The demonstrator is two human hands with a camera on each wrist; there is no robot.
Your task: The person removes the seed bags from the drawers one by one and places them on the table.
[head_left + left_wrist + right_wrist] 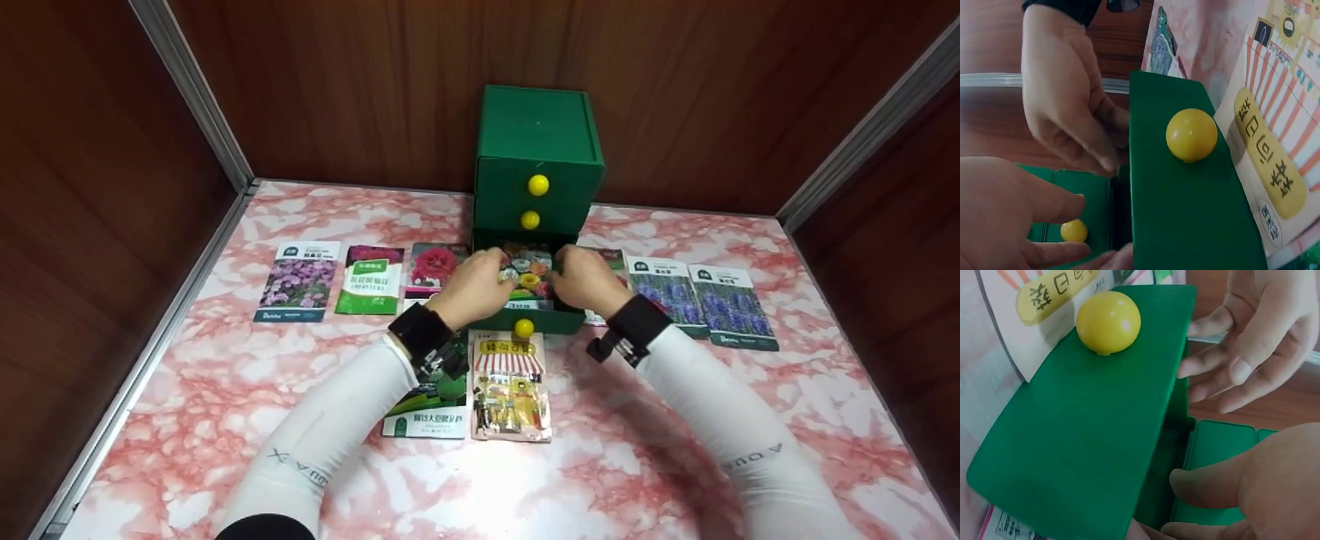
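A green cabinet (540, 127) has its bottom drawer (487, 321) pulled out. In that drawer lies a seed packet (534, 279) printed with orange and white flowers. At the drawer's left side is my left hand (476, 285), its thumb over the inside and its fingers loosely bent. My right hand (589, 279) is at the right side, its thumb (1202, 486) apart from the fingers. Neither hand visibly grips the packet. The drawer's green front (1179, 208), with its yellow knob (1192, 135), hides some fingertips and the packet in both wrist views.
Before the drawer lie a striped-awning packet (511, 397) and a green-leaf packet (439, 397). To the left are a purple-flower packet (296, 283), a green-and-white packet (369, 281) and a pink-flower packet (433, 266). Blue-flower packets (733, 307) lie right. Wooden walls (337, 90) surround the table.
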